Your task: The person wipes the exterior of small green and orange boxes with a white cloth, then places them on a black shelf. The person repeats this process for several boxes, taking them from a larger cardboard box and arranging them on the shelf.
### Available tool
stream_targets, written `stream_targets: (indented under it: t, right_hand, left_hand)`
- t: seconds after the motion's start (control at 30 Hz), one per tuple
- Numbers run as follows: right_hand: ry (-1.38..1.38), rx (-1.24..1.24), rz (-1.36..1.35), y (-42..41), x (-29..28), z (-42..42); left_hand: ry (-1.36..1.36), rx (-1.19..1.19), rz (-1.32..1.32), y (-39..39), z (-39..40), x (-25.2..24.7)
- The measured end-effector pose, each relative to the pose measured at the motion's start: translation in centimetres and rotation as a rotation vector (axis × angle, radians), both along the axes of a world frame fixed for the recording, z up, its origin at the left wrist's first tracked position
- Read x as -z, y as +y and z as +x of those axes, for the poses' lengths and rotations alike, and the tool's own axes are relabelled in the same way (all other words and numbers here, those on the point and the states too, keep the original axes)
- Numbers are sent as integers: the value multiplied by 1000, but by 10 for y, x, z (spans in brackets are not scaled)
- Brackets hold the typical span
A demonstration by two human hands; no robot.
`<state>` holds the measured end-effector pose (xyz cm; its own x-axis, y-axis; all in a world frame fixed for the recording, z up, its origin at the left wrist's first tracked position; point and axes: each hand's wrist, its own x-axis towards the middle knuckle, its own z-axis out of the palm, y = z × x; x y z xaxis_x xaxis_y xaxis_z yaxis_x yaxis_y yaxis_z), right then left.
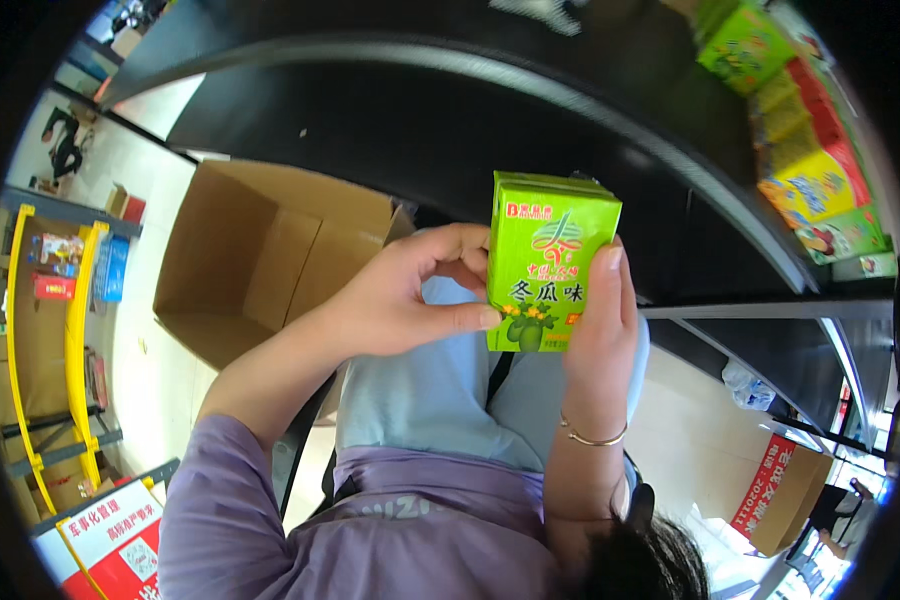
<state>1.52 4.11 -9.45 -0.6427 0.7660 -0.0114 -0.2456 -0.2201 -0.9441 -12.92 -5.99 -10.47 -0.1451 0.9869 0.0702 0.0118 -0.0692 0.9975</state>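
Observation:
A green drink carton (551, 262) printed with a plant picture and writing is held upright between my two hands, above my lap. My left hand (420, 292) grips its left edge, the thumb on the front and the fingers bent behind. My right hand (607, 307) holds its right side, fingers up along the edge. Some clear wrapping or a second carton seems to show at its top back; I cannot tell which. An open, bare-looking cardboard box (270, 262) stands beyond my left forearm.
A black shelf (390, 120) with a metal edge spans the front. Green and yellow packs (810, 150) stand at upper right. At left is a yellow-framed rack (82, 337). Another cardboard box (791, 499) and a partly seen person (844, 517) are at lower right.

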Motion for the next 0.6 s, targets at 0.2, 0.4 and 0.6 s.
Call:
stream_targets:
  t: [0.2, 0.4, 0.6]
  right_hand:
    - [84, 119, 96, 43, -20, 6]
    - [201, 192, 408, 87, -32, 4]
    - [164, 87, 572, 138, -55, -19]
  left_hand:
    - [86, 63, 115, 56, 5, -23]
    - [252, 29, 262, 97, 6, -52]
    - [386, -62, 344, 142, -18, -70]
